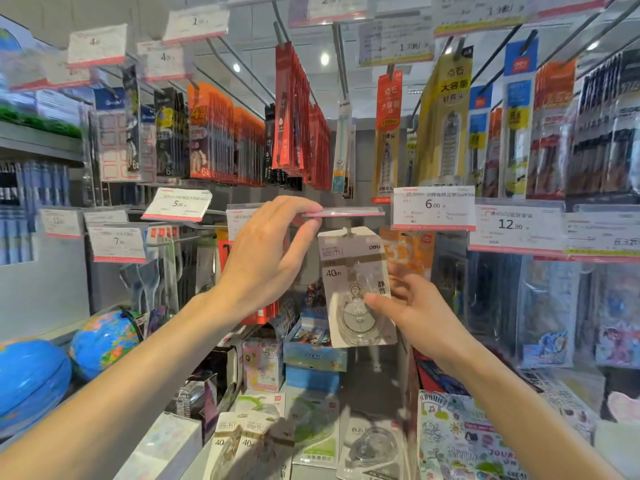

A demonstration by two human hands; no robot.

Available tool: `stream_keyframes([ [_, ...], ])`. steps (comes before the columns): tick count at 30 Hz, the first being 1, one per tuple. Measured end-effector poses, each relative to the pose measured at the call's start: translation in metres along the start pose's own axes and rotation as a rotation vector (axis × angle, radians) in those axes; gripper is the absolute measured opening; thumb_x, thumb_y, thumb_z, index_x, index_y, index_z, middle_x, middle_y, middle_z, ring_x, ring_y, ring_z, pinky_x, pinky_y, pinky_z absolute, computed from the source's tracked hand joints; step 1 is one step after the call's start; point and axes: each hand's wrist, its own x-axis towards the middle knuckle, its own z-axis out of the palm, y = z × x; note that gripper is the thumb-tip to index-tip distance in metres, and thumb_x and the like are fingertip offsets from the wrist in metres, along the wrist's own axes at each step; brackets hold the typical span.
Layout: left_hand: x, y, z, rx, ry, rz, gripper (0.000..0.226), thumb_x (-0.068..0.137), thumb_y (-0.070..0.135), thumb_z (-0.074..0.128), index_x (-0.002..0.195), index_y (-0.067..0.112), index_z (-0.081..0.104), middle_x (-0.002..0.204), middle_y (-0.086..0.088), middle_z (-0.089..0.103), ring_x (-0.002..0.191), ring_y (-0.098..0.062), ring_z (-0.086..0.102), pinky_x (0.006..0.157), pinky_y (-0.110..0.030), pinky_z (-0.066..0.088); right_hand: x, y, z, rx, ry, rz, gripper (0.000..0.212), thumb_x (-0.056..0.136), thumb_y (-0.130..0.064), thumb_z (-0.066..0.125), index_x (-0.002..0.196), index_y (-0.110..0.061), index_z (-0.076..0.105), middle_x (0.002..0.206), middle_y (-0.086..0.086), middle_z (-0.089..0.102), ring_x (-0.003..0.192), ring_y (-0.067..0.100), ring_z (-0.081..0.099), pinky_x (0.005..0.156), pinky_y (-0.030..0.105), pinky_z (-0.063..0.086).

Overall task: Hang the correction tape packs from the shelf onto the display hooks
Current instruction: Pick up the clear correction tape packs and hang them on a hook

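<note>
A grey correction tape pack [353, 271] marked 40m hangs upright with its top slot at the display hook [350, 231] in the middle of the rack. My right hand [408, 306] pinches the pack's lower right part, thumb on the clear blister. My left hand [270, 251] holds the hook's clear price tag flap [343, 212] tilted up flat between fingers and thumb. More packs of the same kind [242, 441] lie on the shelf below, near the bottom edge.
Hooks full of pen and refill packs [298, 112] hang close above. Price tags [433, 207] jut out right of the hook. An orange pack [412, 251] hangs just behind the grey one. Globes [100, 341] sit on the left; boxes [311, 355] and notebooks [460, 441] crowd the shelf.
</note>
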Motion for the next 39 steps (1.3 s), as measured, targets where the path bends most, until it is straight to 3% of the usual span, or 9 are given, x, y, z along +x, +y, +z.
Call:
stream_keyframes([
  [5, -0.003, -0.005, -0.001, -0.013, -0.032, 0.010, 0.024, 0.106, 0.020, 0.054, 0.127, 0.014, 0.064, 0.120, 0.005, 0.067, 0.105, -0.007, 0.059, 0.087, -0.023, 0.044, 0.008, -0.002, 0.006, -0.005, -0.005, -0.047, 0.038, 0.096, -0.024, 0.074, 0.127, -0.040, 0.059, 0.108, -0.029, 0.078, 0.103, -0.008, 0.072, 0.087, 0.016, 0.057],
  [12, -0.012, -0.010, 0.004, -0.029, -0.016, 0.018, 0.028, 0.105, 0.018, 0.057, 0.131, 0.013, 0.064, 0.137, 0.003, 0.064, 0.126, -0.010, 0.059, 0.106, -0.023, 0.044, 0.010, 0.003, 0.015, -0.017, 0.052, -0.047, 0.053, 0.095, -0.022, 0.074, 0.142, -0.030, 0.051, 0.115, -0.016, 0.079, 0.107, -0.001, 0.073, 0.100, 0.030, 0.059],
  [15, -0.028, -0.008, 0.011, -0.108, 0.066, -0.026, 0.030, 0.101, 0.013, 0.062, 0.131, 0.013, 0.063, 0.132, 0.003, 0.060, 0.106, -0.006, 0.064, 0.085, -0.012, 0.050, 0.013, 0.008, 0.019, -0.079, 0.098, -0.112, 0.063, 0.095, -0.021, 0.073, 0.147, -0.036, 0.040, 0.109, -0.023, 0.078, 0.099, -0.008, 0.073, 0.083, 0.017, 0.060],
  [20, -0.066, -0.016, 0.047, -0.153, -0.008, -0.228, 0.024, 0.098, 0.019, 0.064, 0.122, 0.023, 0.061, 0.108, 0.011, 0.064, 0.094, -0.003, 0.063, 0.080, -0.029, 0.056, 0.019, 0.018, 0.023, -0.216, 0.121, -0.164, 0.074, 0.098, -0.029, 0.067, 0.154, -0.052, 0.025, 0.098, -0.025, 0.078, 0.090, 0.000, 0.075, 0.084, 0.031, 0.062],
  [23, -0.071, -0.025, 0.073, -0.204, -0.131, -0.421, 0.044, 0.100, 0.033, 0.062, 0.141, 0.037, 0.047, 0.128, 0.014, 0.060, 0.114, 0.000, 0.059, 0.100, -0.039, 0.054, 0.024, 0.022, 0.024, -0.274, 0.133, -0.170, 0.076, 0.099, -0.026, 0.065, 0.157, -0.051, 0.023, 0.108, -0.048, 0.065, 0.101, -0.021, 0.064, 0.086, 0.008, 0.053],
  [28, -0.054, -0.039, 0.106, -0.399, -0.238, -0.543, 0.058, 0.097, 0.056, 0.050, 0.150, 0.054, 0.027, 0.153, 0.027, 0.043, 0.133, 0.001, 0.050, 0.110, -0.036, 0.043, 0.037, 0.036, 0.024, -0.434, 0.126, -0.010, 0.030, 0.101, -0.030, 0.058, 0.125, -0.013, 0.054, 0.096, 0.012, 0.080, 0.082, 0.027, 0.073, 0.078, 0.038, 0.059],
  [32, -0.047, -0.054, 0.129, -0.424, -0.194, -0.575, 0.052, 0.101, 0.050, 0.057, 0.148, 0.050, 0.034, 0.149, 0.024, 0.046, 0.103, 0.020, 0.055, 0.098, -0.027, 0.045, 0.052, 0.045, 0.026, -0.419, 0.126, -0.083, 0.076, 0.101, -0.036, 0.060, 0.158, -0.047, 0.011, 0.106, -0.017, 0.067, 0.077, -0.005, 0.063, 0.069, 0.014, 0.051],
  [35, -0.043, -0.063, 0.140, -0.447, -0.157, -0.562, 0.045, 0.102, 0.046, 0.058, 0.144, 0.046, 0.041, 0.138, 0.024, 0.050, 0.117, 0.007, 0.049, 0.088, -0.008, 0.037, 0.067, 0.056, 0.028, -0.317, 0.192, -0.150, 0.068, 0.098, -0.043, 0.065, 0.151, -0.051, 0.023, 0.124, -0.034, 0.057, 0.099, -0.015, 0.065, 0.085, 0.016, 0.056],
  [39, -0.039, -0.069, 0.145, -0.490, -0.155, -0.532, 0.036, 0.104, 0.045, 0.056, 0.138, 0.044, 0.044, 0.132, 0.023, 0.054, 0.128, -0.006, 0.052, 0.101, -0.028, 0.042, 0.076, 0.060, 0.030, -0.263, 0.175, -0.116, 0.068, 0.097, -0.038, 0.069, 0.154, -0.043, 0.032, 0.100, -0.057, 0.048, 0.088, -0.041, 0.050, 0.063, -0.006, 0.045],
])
